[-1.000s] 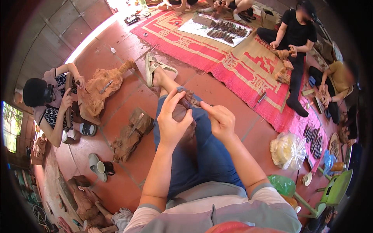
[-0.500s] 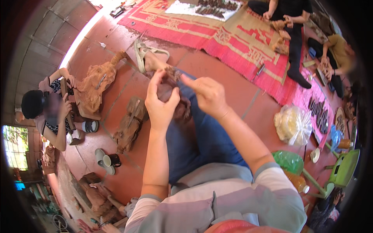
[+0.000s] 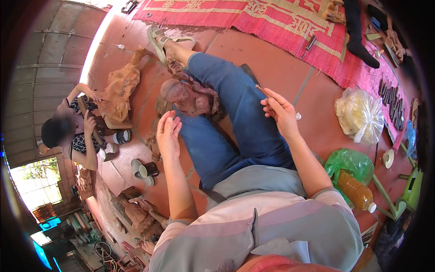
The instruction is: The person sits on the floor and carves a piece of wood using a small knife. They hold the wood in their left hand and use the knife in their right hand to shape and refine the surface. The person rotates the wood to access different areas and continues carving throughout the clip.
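Observation:
A reddish-brown carved wooden figure (image 3: 194,99) with rounded forms leans between my legs, below my sandalled foot. My left hand (image 3: 168,135) hovers just beside its near left side, fingers stretched and holding nothing. Off to the right, over my jeans (image 3: 235,90), my right hand (image 3: 282,112) pinches a thin brown stick-like tool (image 3: 261,89) whose tip points up and left, away from the carving. The tool's exact kind is too small to make out.
At left a person in a dark cap (image 3: 55,131) works beside a large pale carving (image 3: 120,90). A black mug (image 3: 148,170) stands by grey slippers. To the right are a clear plastic bag (image 3: 359,115), a bottle of amber liquid (image 3: 355,188) and a green chair (image 3: 412,190). Ahead lies a red mat (image 3: 267,27).
Both hands have drawn away from the carving, left hand down and left, right hand to the right. The carving and the thin tool now show plainly. The view has shifted.

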A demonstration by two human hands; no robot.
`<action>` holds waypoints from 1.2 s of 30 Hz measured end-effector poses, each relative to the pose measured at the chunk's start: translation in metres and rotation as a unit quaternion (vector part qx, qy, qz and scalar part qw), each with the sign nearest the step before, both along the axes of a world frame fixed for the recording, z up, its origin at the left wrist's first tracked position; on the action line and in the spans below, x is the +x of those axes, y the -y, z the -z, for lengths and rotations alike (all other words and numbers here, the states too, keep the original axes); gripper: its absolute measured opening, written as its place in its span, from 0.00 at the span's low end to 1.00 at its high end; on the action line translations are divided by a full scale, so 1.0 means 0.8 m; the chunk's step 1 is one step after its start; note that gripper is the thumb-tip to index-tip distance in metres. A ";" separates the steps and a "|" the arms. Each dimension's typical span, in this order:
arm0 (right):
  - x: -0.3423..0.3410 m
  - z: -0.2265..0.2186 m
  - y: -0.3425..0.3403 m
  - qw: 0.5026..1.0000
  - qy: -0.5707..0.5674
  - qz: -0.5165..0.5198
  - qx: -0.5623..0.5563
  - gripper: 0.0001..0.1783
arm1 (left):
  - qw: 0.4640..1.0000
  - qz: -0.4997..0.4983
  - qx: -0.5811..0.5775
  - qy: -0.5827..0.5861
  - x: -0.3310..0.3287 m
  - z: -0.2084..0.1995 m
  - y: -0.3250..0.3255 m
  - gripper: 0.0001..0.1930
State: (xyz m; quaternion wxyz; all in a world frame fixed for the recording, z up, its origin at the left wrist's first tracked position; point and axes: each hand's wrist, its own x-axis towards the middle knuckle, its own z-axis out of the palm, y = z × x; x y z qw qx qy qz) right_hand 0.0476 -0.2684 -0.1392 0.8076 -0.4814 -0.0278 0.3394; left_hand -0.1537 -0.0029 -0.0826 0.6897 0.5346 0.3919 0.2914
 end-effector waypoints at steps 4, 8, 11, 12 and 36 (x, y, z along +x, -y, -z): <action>-0.005 0.002 -0.005 0.999 0.003 -0.012 0.030 0.13 | 0.993 0.081 0.082 -0.040 0.023 -0.006 0.038 0.32; -0.009 -0.006 -0.009 0.998 0.008 -0.018 0.060 0.09 | 0.978 0.128 0.163 -0.013 0.052 -0.015 0.045 0.39; -0.013 -0.018 -0.022 0.997 0.047 -0.035 0.045 0.09 | 0.970 0.124 0.207 -0.015 0.066 -0.011 0.045 0.38; -0.014 -0.025 -0.034 0.996 0.062 -0.031 0.048 0.09 | 0.967 0.123 0.221 -0.020 0.069 -0.010 0.044 0.38; 0.015 -0.059 -0.064 0.930 0.271 -0.109 -0.224 0.13 | 0.979 0.174 0.082 0.073 0.064 0.011 0.032 0.45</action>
